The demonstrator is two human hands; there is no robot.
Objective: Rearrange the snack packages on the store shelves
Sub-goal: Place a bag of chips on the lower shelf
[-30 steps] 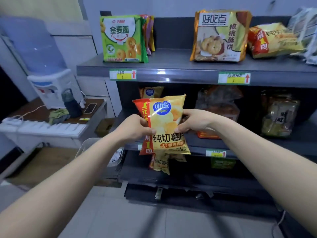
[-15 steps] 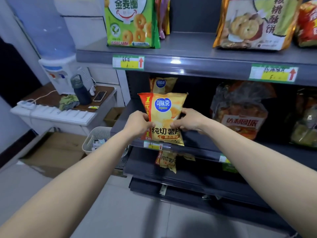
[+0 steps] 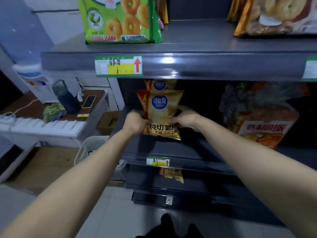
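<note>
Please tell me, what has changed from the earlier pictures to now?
The chip bag has moved forward, from in front of the shelves in over the middle shelf, just before a second chip bag. The left hand and right hand still grip its sides. The green bag on the top shelf stayed put.

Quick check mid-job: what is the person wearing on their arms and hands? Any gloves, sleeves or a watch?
Nothing is worn on them. The left hand and right hand are ungloved, and I can make out no ring. The left forearm and right forearm are bare to the frame edge, with no sleeve, watch or wristband in view.
</note>
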